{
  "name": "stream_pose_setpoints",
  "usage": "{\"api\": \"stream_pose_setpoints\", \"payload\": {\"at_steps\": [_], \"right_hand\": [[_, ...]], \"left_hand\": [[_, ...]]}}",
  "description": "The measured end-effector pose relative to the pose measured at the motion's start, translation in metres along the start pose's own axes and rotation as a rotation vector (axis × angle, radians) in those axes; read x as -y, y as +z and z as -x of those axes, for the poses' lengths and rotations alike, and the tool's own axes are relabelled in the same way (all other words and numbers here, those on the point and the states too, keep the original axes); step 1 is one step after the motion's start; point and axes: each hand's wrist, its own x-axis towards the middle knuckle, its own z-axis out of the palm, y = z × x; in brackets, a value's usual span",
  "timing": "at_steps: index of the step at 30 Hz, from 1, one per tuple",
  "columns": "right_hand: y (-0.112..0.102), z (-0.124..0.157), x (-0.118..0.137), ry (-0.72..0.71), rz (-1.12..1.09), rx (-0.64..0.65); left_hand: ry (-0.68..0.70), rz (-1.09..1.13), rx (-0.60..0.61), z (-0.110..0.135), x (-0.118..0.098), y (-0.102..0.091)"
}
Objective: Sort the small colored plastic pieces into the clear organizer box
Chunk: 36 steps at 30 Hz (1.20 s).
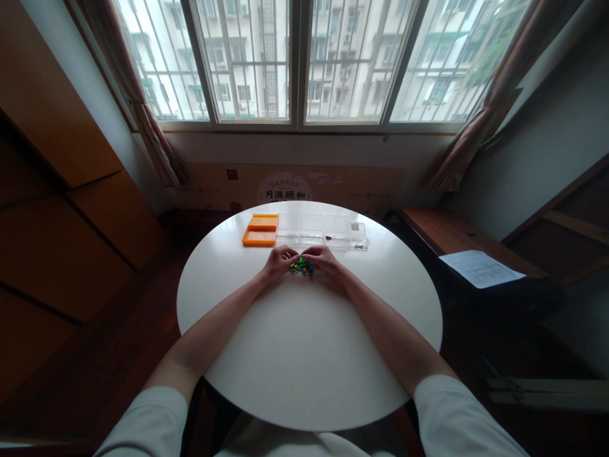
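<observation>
A small heap of shiny green, blue and yellow pieces point(302, 269) lies on the round white table point(304, 355), too small to tell their kind. My left hand point(280, 260) is at the heap's left edge, thumb and fingers pinched together. From the right, my right hand point(323, 258) meets it with its fingertips also pinched. The two sets of fingertips nearly touch just above the heap; whatever is between them is too small to make out. Just beyond my hands are an orange tray point(259, 244) with two compartments and some clear plastic boxes point(311, 225) with open lids.
A few tiny dark bits lie in the clear boxes on the right. A wooden bench point(428, 222) with a sheet of paper point(480, 268) stands right of the table. Beyond the table, a long printed carton point(361, 181) leans under the barred window. Wooden cabinets point(61, 222) are at left.
</observation>
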Motion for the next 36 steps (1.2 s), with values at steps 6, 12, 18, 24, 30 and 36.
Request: {"api": "stream_pose_setpoints", "payload": {"at_steps": [6,12,18,24,30,36], "right_hand": [[-0.0004,-0.0015,-0.0035,-0.004,-0.014,0.003],[-0.0010,-0.0021,-0.0035,0.001,-0.013,0.003],[-0.0011,-0.0019,-0.0039,-0.003,0.004,0.004],[-0.0009,-0.0024,-0.0046,-0.001,-0.001,0.002],[-0.0006,-0.0021,-0.0035,0.001,-0.006,0.004],[-0.0007,-0.0019,-0.0044,0.005,-0.002,-0.005]], "left_hand": [[0.006,0.021,0.017,-0.0004,-0.0001,0.0000],[0.014,0.019,0.048,0.0000,-0.0020,0.0000],[0.025,-0.013,0.030,0.0000,-0.0024,-0.0010],[0.020,-0.018,0.028,-0.0002,-0.0026,-0.0003],[0.018,-0.009,0.029,-0.0006,-0.0016,-0.0001],[0.016,0.006,0.010,-0.0006,0.0033,0.0001]]}}
